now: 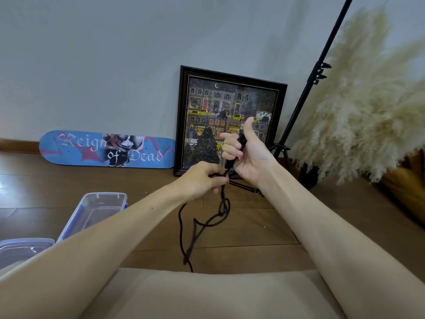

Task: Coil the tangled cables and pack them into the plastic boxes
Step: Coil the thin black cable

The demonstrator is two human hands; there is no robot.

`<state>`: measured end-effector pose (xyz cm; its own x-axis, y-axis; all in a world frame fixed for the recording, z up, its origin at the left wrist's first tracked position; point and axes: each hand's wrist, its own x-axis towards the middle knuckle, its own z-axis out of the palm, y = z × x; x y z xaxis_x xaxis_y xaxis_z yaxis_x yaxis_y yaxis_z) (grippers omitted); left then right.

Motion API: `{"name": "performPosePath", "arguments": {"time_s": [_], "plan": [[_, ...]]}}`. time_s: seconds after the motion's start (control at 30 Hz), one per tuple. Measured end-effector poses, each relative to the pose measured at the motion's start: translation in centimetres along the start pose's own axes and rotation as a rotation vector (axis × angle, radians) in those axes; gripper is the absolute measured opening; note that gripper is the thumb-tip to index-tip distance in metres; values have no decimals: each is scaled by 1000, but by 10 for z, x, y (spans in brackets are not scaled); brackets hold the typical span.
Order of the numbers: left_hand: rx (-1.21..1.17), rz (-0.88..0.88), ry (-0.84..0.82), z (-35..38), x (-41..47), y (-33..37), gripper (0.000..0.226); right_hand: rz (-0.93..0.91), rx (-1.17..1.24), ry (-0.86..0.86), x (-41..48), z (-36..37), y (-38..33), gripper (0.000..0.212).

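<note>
A black cable (pixel 202 223) hangs in tangled loops from both hands down toward my lap. My right hand (pixel 243 150) is raised at centre, fingers curled round a bunched part of the cable, thumb pointing up. Just below and left of it, my left hand (pixel 202 180) pinches the cable where it leaves the right hand. A clear plastic box (pixel 76 223) with blue clips stands open on the floor at lower left. Another clear box (pixel 23 246) sits at the left edge, partly hidden by my left forearm.
A blue skateboard deck (pixel 105 149) and a framed picture (pixel 227 118) lean against the wall. A black tripod stand (pixel 308 93) rises at right beside pale pampas grass (pixel 368 107). The wooden floor (pixel 253 229) lies below the hands.
</note>
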<state>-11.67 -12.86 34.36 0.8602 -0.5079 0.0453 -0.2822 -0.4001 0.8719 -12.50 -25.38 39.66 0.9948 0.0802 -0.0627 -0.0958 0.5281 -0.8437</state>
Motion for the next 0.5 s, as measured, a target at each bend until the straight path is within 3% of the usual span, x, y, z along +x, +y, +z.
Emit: {"name": "performPosePath", "arguments": {"time_s": [0.13,0.2,0.5], "plan": [[3,38,-7,5,-1,8,25,-140,-475,44,2,-2,4,55],[30,33,8,4,0,10,29,-198,-708,65,5,-5,7,53],[111,-87,131,-7,8,2,29,-303,-985,289,21,-16,4,67]]}}
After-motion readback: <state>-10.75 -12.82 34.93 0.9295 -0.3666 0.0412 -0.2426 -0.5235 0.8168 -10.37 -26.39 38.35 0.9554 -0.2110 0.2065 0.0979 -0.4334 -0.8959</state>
